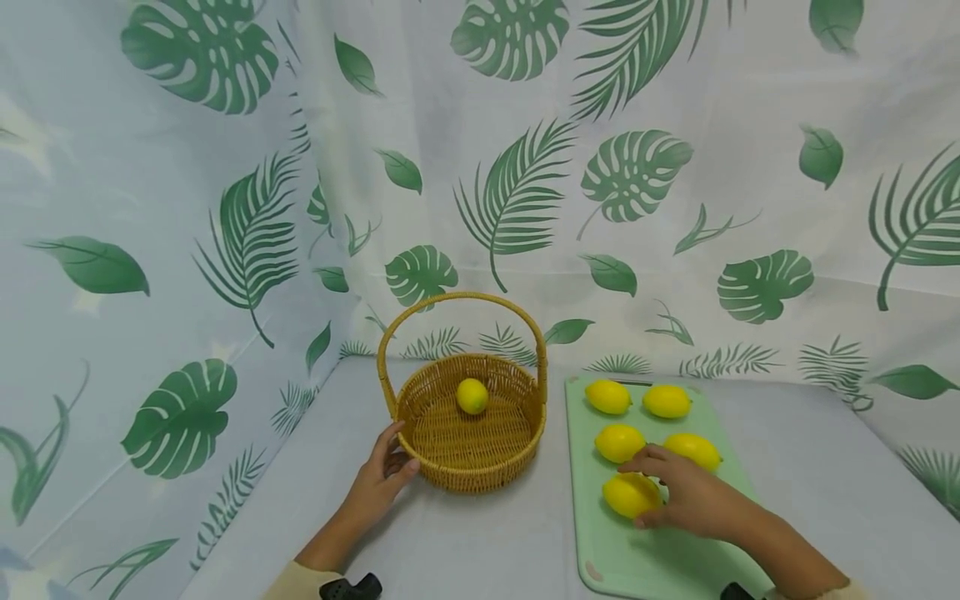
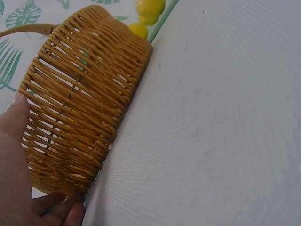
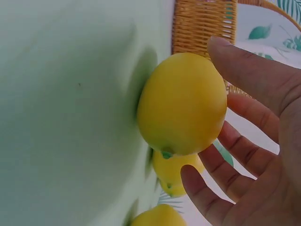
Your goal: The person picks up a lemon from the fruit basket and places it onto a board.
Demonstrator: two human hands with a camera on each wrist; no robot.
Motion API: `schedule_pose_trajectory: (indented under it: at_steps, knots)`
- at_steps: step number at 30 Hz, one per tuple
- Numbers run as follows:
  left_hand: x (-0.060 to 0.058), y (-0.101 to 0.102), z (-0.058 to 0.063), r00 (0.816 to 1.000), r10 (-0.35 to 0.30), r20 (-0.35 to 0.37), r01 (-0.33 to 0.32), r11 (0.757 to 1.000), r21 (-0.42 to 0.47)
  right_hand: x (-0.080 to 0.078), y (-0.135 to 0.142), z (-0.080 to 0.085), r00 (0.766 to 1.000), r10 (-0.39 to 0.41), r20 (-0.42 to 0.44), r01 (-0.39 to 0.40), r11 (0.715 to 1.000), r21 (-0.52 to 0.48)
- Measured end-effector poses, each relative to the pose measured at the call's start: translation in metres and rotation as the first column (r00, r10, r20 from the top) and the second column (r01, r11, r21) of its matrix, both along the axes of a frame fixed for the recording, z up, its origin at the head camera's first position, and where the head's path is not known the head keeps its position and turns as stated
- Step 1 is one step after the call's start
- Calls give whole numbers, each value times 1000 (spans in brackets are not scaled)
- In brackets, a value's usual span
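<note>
A round wicker basket with a tall arched handle stands on the left, holding one yellow lemon. At its near left side, my left hand grips the outer wall, thumb towards the front and fingers round the side. In the left wrist view, the woven wall fills the space between thumb and fingertips. Over the green cutting board, my right hand is spread around the nearest lemon. The right wrist view shows that lemon resting on the board, thumb and loosely bent fingers beside it.
Several more lemons lie on the board behind, among them a far left lemon, a far right lemon and one close to my right knuckles. Leaf-patterned cloth hangs behind and to the left of the white table.
</note>
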State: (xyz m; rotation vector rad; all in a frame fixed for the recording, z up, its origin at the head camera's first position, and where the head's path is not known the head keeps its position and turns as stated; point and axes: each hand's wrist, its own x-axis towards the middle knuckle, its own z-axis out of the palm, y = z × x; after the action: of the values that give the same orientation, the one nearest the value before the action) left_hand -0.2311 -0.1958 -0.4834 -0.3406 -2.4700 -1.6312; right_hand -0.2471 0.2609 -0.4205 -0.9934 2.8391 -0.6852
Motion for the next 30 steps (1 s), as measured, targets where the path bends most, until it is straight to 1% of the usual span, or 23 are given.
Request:
schedule_pose_trajectory:
  at_steps: [3,7,12,14,16,21,23,26,30]
  knots:
    - [-6,-2,-10,1000,7,-5,-7,1000,9,-4,0,1,1000,24,-9,-24,1000,0]
    - [-13,-5,-22,1000,13,-9,-13,1000,0,-7,-1,-3,1000,17,-13,-17,1000,3]
    - [-16,-7,-26,1000,14,-8,-14,1000,-9,-7,0,-10,999,30,17,-30,999,28]
    - [-16,-6,-25,1000,16,-7,-16,1000,-12,-5,0,-10,998,38,44,-40,999,34]
    - [-15,-5,-20,1000,16,-7,-16,1000,-14,-2,-1,-9,997,45,63,-47,998,34]
    - [-3,-1,-2,1000,-6,-2,6,1000,-12,5,-2,-9,994,49,96,-51,999,14]
    - [1,0,3,1000,-15,-2,15,1000,-14,7,-2,-10,994,47,95,-48,999,9]
    - [3,0,5,1000,-19,-5,19,1000,-14,8,-3,-9,996,38,86,-40,999,15]
    - [3,0,4,1000,-12,-6,12,1000,-9,8,-3,-8,997,26,71,-28,999,31]
